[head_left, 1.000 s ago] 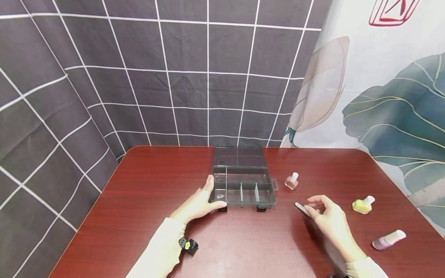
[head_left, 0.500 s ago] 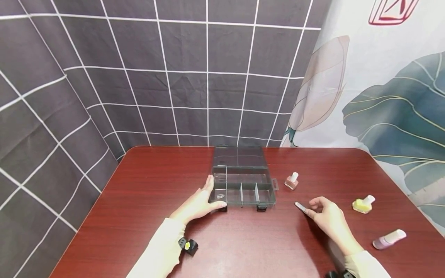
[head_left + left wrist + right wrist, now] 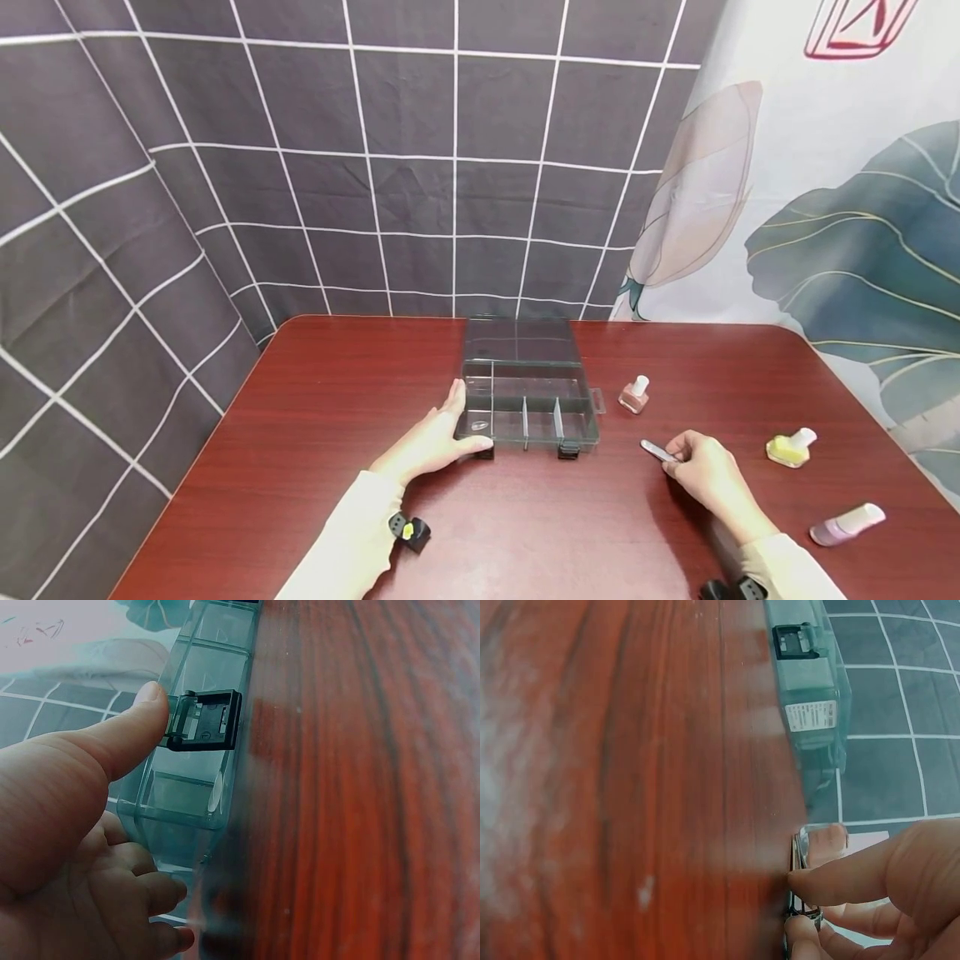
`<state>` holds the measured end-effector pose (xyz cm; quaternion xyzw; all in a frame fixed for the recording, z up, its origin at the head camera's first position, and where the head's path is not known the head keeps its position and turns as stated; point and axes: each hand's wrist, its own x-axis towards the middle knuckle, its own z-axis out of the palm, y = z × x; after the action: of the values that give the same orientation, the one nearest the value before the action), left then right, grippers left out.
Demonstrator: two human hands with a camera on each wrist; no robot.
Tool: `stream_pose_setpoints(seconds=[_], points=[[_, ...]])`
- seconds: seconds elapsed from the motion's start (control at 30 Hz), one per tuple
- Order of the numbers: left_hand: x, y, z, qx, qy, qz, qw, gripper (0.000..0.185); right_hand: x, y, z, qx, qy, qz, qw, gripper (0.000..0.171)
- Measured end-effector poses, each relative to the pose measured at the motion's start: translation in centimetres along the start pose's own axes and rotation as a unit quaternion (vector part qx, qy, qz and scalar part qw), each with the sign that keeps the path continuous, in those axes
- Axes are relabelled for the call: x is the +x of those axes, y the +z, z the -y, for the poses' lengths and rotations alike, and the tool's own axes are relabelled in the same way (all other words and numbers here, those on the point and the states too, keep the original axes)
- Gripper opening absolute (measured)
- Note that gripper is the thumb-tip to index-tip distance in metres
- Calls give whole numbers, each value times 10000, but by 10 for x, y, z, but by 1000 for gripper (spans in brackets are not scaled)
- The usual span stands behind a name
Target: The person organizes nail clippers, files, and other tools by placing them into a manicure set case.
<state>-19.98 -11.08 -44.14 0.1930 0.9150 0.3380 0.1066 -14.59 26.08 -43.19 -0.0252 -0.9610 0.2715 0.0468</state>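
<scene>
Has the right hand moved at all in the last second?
Yes. The right hand has lowered onto the metal nail clipper on the table, its raised fingers now closing on it, judged against the pink bottle.

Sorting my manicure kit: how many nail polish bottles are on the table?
3, all right of the clear plastic organizer box: a pink bottle beside it, a yellow bottle farther right, a lilac bottle lying nearest the edge. None seems hidden.
</scene>
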Motion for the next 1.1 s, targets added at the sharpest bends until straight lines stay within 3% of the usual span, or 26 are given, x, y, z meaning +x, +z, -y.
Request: stream_pose_setpoints(seconds=[0.33,0.83,1.1], points=[[1,1,0,-38,16,-12,10000,99,0,0,2,10,47,46,10000,7],[3,1,4,-26,-21,-34,10000,100,3,-1,28,233,-453,-752,9959,8],[1,-1,2,-14,-9,20,10000,99,5,-1,43,185,-370,-785,9961,9]])
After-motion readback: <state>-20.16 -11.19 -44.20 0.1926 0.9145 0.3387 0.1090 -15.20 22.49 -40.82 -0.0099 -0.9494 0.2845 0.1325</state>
